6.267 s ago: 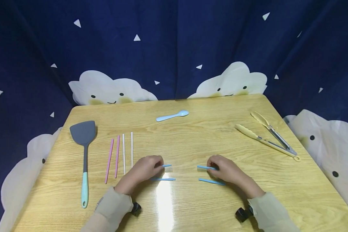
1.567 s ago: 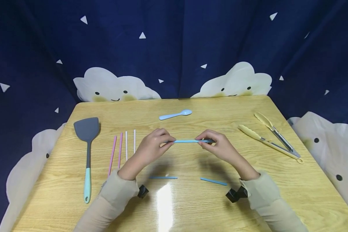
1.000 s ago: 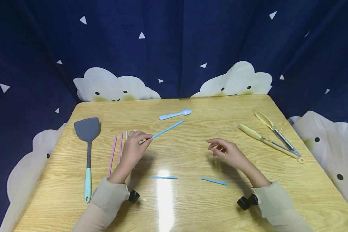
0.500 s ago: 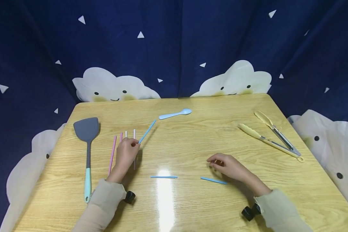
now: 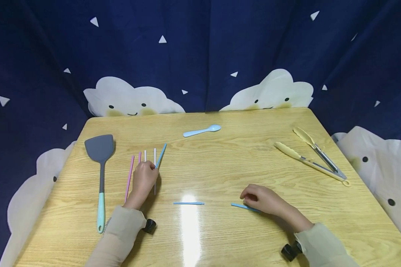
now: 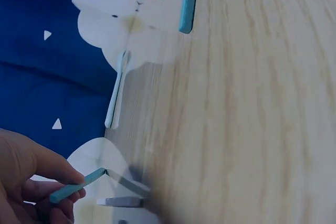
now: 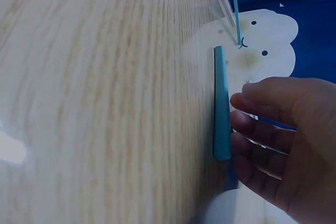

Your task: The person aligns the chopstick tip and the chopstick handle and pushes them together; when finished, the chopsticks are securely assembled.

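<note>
Between thumb and fingers my left hand [image 5: 145,180] pinches a long blue chopstick [image 5: 162,152], its far end pointing away. It slants just right of two white chopsticks [image 5: 155,155] and two pink chopsticks [image 5: 129,178], partly covered by that hand. In the left wrist view the held chopstick [image 6: 79,184] shows near its end. My right hand [image 5: 266,200] hovers by a short blue chopstick half [image 5: 236,205], fingers loosely curved; in the right wrist view the fingertips are right beside this half [image 7: 221,103]. Another short blue half [image 5: 188,203] lies on the table left of it.
A grey spatula [image 5: 100,148] with a mint handle lies at the left. Near the back edge of the wooden table [image 5: 220,237] is a light blue spoon [image 5: 202,131]. Yellow-tipped tongs [image 5: 315,163] lie spread at the right. Behind hangs a dark blue curtain [image 5: 187,55].
Two short blue halves became one long chopstick held by both hands. The right hand let go and came down by the right half; the left hand carried the chopstick left to the white ones.
</note>
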Motion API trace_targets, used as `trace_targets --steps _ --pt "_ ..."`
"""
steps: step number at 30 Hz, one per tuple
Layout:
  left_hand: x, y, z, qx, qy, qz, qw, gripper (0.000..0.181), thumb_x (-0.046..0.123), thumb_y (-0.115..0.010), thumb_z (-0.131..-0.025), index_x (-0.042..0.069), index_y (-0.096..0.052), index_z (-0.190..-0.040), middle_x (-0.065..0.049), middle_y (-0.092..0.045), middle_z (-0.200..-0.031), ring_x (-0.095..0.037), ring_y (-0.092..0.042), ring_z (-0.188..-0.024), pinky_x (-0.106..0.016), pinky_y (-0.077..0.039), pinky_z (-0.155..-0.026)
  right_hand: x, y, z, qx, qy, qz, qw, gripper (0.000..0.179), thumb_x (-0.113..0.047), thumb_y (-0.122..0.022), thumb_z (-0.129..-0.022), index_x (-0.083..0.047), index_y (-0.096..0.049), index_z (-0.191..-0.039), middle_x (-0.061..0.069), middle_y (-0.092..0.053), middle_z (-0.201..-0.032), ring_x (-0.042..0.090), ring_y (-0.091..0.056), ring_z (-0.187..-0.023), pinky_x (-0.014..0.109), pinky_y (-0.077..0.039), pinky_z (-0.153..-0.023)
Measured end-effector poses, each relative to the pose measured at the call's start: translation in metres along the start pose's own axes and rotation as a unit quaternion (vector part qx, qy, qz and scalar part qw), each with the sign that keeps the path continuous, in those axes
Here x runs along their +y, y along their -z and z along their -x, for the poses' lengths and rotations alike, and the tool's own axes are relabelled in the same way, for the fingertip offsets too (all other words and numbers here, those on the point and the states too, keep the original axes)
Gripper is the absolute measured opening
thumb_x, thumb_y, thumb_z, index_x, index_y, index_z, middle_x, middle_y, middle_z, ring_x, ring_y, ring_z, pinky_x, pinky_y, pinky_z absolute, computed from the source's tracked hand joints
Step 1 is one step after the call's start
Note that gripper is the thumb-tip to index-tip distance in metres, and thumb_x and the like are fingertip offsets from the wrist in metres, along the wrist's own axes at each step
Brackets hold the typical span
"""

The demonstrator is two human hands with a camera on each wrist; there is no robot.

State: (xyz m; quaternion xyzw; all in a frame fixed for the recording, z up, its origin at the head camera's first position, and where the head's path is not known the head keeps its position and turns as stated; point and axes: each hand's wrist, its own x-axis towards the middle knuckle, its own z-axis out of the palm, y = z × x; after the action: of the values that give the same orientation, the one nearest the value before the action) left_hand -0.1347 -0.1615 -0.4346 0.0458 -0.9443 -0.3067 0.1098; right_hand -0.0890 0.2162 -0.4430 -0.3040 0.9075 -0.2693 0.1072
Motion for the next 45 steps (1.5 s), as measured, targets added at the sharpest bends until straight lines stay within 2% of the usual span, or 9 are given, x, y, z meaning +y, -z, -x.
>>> trace_targets --steps 7,12,15,26,30,33,36,39,45 --pt "0.005 -0.004 -0.003 -0.042 0.012 -0.038 0.9983 0.007 -0.005 -0.053 -0.071 -0.005 -0.059 -0.067 -0.017 -0.056 -0.068 -0.025 -0.052 -0.059 -0.035 -0.045 -0.052 -0.001 -0.003 0.001 0.008 0.002 0.016 0.9998 0.01 -0.012 -0.062 -0.083 -0.013 -0.062 -0.093 -0.012 -0.051 -0.079 0.0 -0.045 -0.067 0.02 -0.042 -0.058" --pt "0.011 -0.009 -0.004 -0.076 0.015 -0.054 0.9956 0.025 -0.007 -0.048 -0.069 0.007 -0.039 -0.05 -0.004 -0.038 -0.053 -0.017 -0.033 -0.047 -0.027 -0.029 -0.04 -0.002 -0.004 0.002 0.006 -0.004 0.014 0.9999 0.01 -0.014 -0.063 -0.082 -0.013 -0.062 -0.093 -0.013 -0.049 -0.077 0.0 -0.043 -0.065 0.019 -0.04 -0.057" --pt "0.013 -0.012 -0.003 -0.086 0.026 -0.056 0.9943 0.03 -0.007 -0.047 -0.068 0.01 -0.032 -0.049 -0.003 -0.034 -0.051 -0.017 -0.031 -0.046 -0.026 -0.025 -0.039 -0.003 -0.005 0.002 0.005 -0.002 0.014 0.9999 0.011 -0.014 -0.063 -0.082 -0.012 -0.062 -0.093 -0.013 -0.049 -0.077 0.0 -0.042 -0.065 0.019 -0.04 -0.057" --pt "0.016 -0.016 -0.004 -0.081 0.005 -0.078 0.9937 0.02 -0.007 -0.05 -0.069 0.003 -0.043 -0.054 -0.01 -0.046 -0.055 -0.022 -0.039 -0.049 -0.034 -0.036 -0.042 -0.004 -0.006 0.0 0.002 0.009 0.017 0.9998 0.011 -0.013 -0.065 -0.081 -0.012 -0.061 -0.091 -0.012 -0.046 -0.074 0.001 -0.039 -0.063 0.019 -0.038 -0.056" --pt "0.018 -0.012 -0.002 -0.113 0.017 -0.085 0.9898 0.018 -0.001 -0.056 -0.076 0.0 -0.048 -0.059 -0.009 -0.048 -0.058 -0.02 -0.041 -0.051 -0.031 -0.037 -0.043 -0.004 -0.004 0.0 -0.004 0.01 0.016 0.9998 0.011 -0.013 -0.065 -0.082 -0.012 -0.061 -0.092 -0.011 -0.046 -0.075 0.001 -0.039 -0.064 0.019 -0.037 -0.056" --pt "0.024 -0.004 0.002 -0.162 0.01 -0.089 0.9827 0.016 0.008 -0.059 -0.08 -0.001 -0.053 -0.069 -0.009 -0.053 -0.066 -0.019 -0.045 -0.056 -0.029 -0.039 -0.048 -0.004 -0.004 0.0 -0.007 0.011 0.013 0.9998 0.011 -0.013 -0.064 -0.082 -0.012 -0.061 -0.092 -0.011 -0.047 -0.075 0.001 -0.04 -0.064 0.019 -0.038 -0.056" --pt "0.032 0.003 0.009 -0.227 -0.028 -0.074 0.9706 0.014 0.014 -0.06 -0.083 0.0 -0.059 -0.084 -0.008 -0.057 -0.077 -0.018 -0.05 -0.064 -0.03 -0.042 -0.055 -0.004 -0.003 0.001 -0.009 0.011 0.01 0.9999 0.011 -0.012 -0.064 -0.082 -0.012 -0.061 -0.093 -0.01 -0.047 -0.076 0.001 -0.04 -0.064 0.019 -0.038 -0.056" --pt "0.039 0.004 0.018 -0.284 -0.1 -0.053 0.9521 0.019 0.014 -0.063 -0.082 0.002 -0.062 -0.097 -0.005 -0.058 -0.086 -0.016 -0.051 -0.071 -0.03 -0.044 -0.061 -0.004 -0.003 0.001 -0.008 0.011 0.008 0.9999 0.012 -0.012 -0.065 -0.082 -0.011 -0.061 -0.093 -0.01 -0.047 -0.076 0.001 -0.039 -0.063 0.019 -0.037 -0.055" --pt "0.039 -0.005 0.037 -0.308 -0.261 -0.029 0.9146 0.022 0.013 -0.069 -0.077 0.006 -0.063 -0.098 -0.006 -0.053 -0.099 -0.017 -0.047 -0.081 -0.03 -0.042 -0.066 -0.004 -0.005 0.002 -0.005 0.009 0.016 0.9998 0.016 -0.019 -0.068 -0.079 -0.013 -0.06 -0.092 -0.009 -0.047 -0.076 0.002 -0.039 -0.063 0.018 -0.036 -0.056"
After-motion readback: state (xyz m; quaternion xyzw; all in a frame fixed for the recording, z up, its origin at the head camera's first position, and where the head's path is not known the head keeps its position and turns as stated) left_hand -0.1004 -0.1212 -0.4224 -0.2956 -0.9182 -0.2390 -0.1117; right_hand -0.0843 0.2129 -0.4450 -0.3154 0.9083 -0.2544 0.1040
